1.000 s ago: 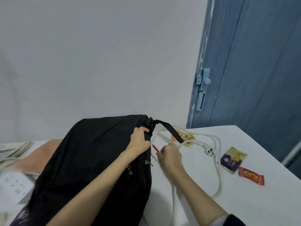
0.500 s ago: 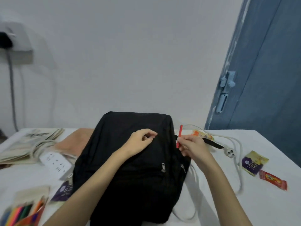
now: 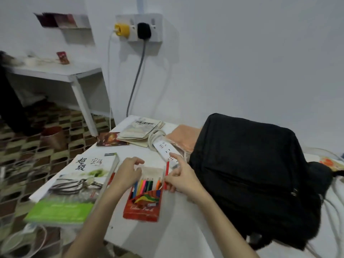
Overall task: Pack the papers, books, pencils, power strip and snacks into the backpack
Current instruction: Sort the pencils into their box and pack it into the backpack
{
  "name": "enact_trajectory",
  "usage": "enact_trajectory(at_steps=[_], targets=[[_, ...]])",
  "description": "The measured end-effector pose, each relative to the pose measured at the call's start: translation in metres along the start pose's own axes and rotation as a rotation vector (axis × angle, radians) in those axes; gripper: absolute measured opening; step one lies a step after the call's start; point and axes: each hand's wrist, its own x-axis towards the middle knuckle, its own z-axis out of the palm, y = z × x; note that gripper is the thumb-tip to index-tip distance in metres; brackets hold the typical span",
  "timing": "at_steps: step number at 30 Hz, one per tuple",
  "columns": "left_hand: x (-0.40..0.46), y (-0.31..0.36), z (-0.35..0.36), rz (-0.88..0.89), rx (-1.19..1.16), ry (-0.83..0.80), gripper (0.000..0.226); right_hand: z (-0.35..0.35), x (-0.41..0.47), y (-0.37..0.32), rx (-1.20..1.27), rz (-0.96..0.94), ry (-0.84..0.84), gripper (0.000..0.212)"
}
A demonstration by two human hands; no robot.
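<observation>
Both hands shifted from backpack [image 3: 247, 170] to pencil box [image 3: 144, 198]. Right hand [image 3: 181, 178] pinches red pencil [image 3: 167, 171] at box's right edge; left hand [image 3: 128, 171] loosely curled, empty. Pencils being gathered; nothing packed.

Right hand [image 3: 179, 176] pinching a red pencil [image 3: 167, 171] upright over the open red cardboard pencil box [image 3: 144, 203]. Left hand [image 3: 126, 173] curled, just left of the box.

Large black characters "超级" printed on the white upper cover of the book [image 3: 74, 185] lying at the left of the worktop [image 3: 173, 237], with smaller green characters beside them, too blurred to read. Pale cursive lettering across the red pencil box [image 3: 142, 207], not legible. A dark title bar on the topmost of the papers [image 3: 141, 130], unreadable.
</observation>
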Motion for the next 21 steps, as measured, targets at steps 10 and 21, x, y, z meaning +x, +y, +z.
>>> enact_trajectory(at_steps=[10,21], targets=[[0.006,-0.025,-0.006,0.091,0.096,-0.162,0.021,0.036,0.036,0.010,-0.316,0.076,0.192,0.052],[0.015,-0.032,-0.011,0.101,-0.020,-0.330,0.033,0.039,0.042,0.010,-0.092,0.043,0.368,0.049]])
